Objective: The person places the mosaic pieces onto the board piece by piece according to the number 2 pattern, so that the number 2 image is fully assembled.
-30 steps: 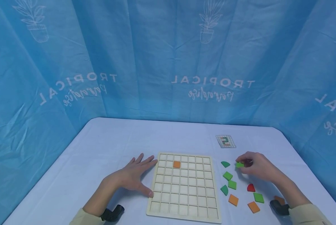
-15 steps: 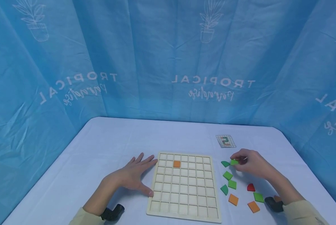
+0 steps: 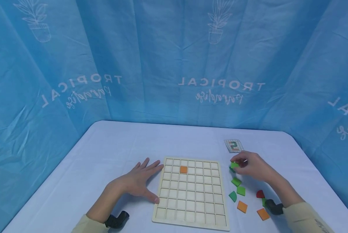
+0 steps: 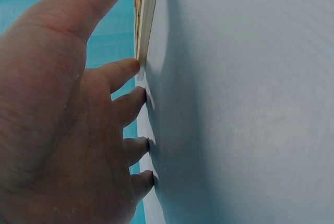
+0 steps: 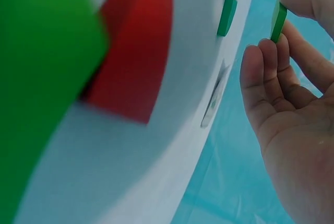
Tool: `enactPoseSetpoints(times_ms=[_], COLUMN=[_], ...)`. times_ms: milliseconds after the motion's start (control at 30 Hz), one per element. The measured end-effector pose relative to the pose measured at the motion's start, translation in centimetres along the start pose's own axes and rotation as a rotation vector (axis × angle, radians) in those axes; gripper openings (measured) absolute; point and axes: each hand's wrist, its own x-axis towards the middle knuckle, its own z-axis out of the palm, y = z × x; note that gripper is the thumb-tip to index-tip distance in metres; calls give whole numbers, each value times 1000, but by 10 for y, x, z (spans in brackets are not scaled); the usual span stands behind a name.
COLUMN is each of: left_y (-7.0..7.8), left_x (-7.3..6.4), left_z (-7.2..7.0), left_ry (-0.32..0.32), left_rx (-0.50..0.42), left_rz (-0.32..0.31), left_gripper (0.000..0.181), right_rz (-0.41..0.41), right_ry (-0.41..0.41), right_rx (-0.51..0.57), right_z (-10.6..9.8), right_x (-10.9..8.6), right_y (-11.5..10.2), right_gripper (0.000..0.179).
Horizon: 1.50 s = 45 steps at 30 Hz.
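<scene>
My right hand (image 3: 253,165) pinches a light green square tile (image 3: 234,165) between thumb and fingers, above the table to the right of the board. In the right wrist view that tile (image 5: 278,21) is seen nearly edge-on. It partly covers a dark green quarter-round tile (image 3: 231,170) in the head view. My left hand (image 3: 137,183) lies spread with straight fingers, thumb and fingertips at the left edge of the wooden grid board (image 3: 190,196). One orange square tile (image 3: 184,169) sits in a cell of the board's second row.
Right of the board lie green squares (image 3: 241,191), a dark green quarter-round (image 3: 233,196), orange squares (image 3: 242,207) and a red quarter-round (image 3: 260,194). A small pattern card (image 3: 233,146) lies farther back on the white table (image 3: 150,139). A blue curtain (image 3: 162,64) hangs behind.
My right hand has moved left with the light green square tile, from beyond the dark green quarter-round to over it. The left hand stays put on the board's edge.
</scene>
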Motion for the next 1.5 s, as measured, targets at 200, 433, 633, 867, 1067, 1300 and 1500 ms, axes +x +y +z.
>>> enactPoseSetpoints(times_ms=[200,433,633,867,1067,1300,1500], left_y=[1,2,1,1,1,2,3], left_x=[0,0,0,1,2,1,0], left_z=[-1,0,0,1,1,2,0], left_ry=[0,5,2,0,1,7,8], left_rx=[0,8,7,10,5,10,16], left_rz=[-3,-5,-9,-24,-35,-31,-35], left_gripper=[121,121,121,122,122,122,123], right_rz=[-57,-88,-116,-141,-153,-138,-160], right_ry=[-14,-33,-41,-44,-70,-100,-138], right_rx=[11,12,-2,12,47,40,53], right_z=[5,11,17,24,31,40,44], right_x=[8,17,23,29,34,40,44], right_y=[-8,-18,-27,-36,-43,-52,-62], right_gripper=[26,26,26,24,24,27,28])
